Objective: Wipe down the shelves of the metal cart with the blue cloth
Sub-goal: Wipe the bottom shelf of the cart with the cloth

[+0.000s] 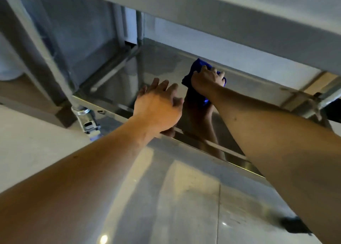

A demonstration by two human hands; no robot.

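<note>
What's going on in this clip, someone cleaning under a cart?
A person is wiping the bottom shelf of a metal cart. The right hand presses a bunched blue cloth onto the shiny shelf, well in under the shelf above. The left hand holds no cloth; it is open at the shelf's front edge, fingers spread, seemingly bracing there. A caster wheel shows at the near left corner.

We are seeing a glossy pale tiled floor catching a bright spot of light, a grey wall standing behind, and a dark blurred object lying at lower right.
</note>
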